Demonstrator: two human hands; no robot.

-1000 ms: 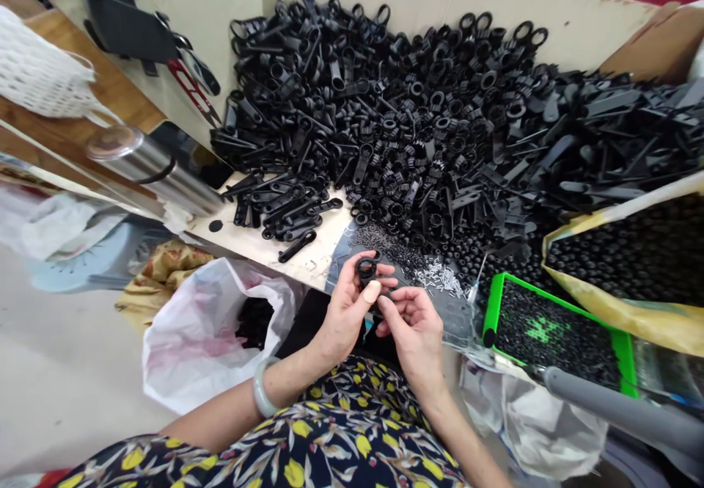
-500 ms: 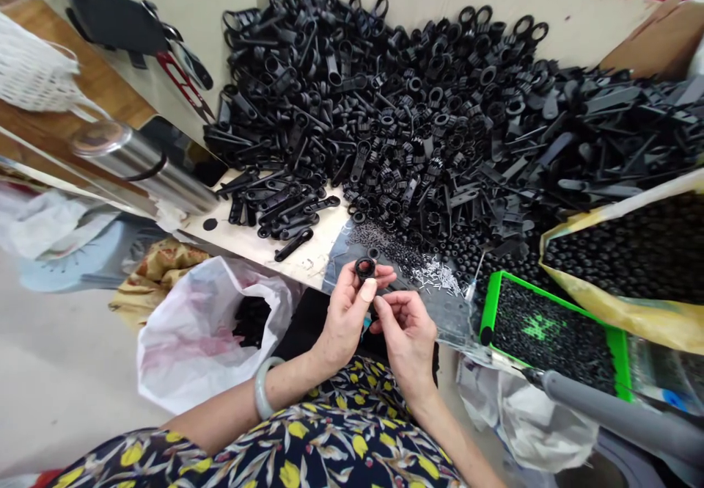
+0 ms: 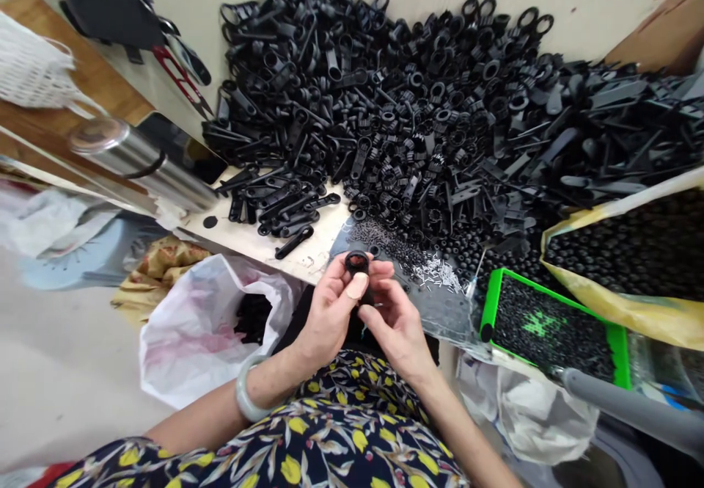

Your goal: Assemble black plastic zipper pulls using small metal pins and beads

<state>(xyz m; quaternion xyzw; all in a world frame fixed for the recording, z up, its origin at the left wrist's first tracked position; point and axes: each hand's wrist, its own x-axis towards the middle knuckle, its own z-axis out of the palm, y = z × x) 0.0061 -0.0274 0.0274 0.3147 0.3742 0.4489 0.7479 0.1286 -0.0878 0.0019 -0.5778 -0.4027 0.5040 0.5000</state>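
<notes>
Left fingers [image 3: 357, 287] in a pinch, right fingers [image 3: 375, 320] bent close beside

Hands [image 3: 324, 323] close together, black ring [image 3: 357, 268], heaped parts [image 3: 385, 117]

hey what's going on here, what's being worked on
A person's left hand holds a black ringed part, ring end up, between thumb and fingers. The right hand is close by its lower end; whether it grips anything is hidden. Beyond them lie loose silver pins and a big heap of black parts, with a green tray to the right.
</notes>
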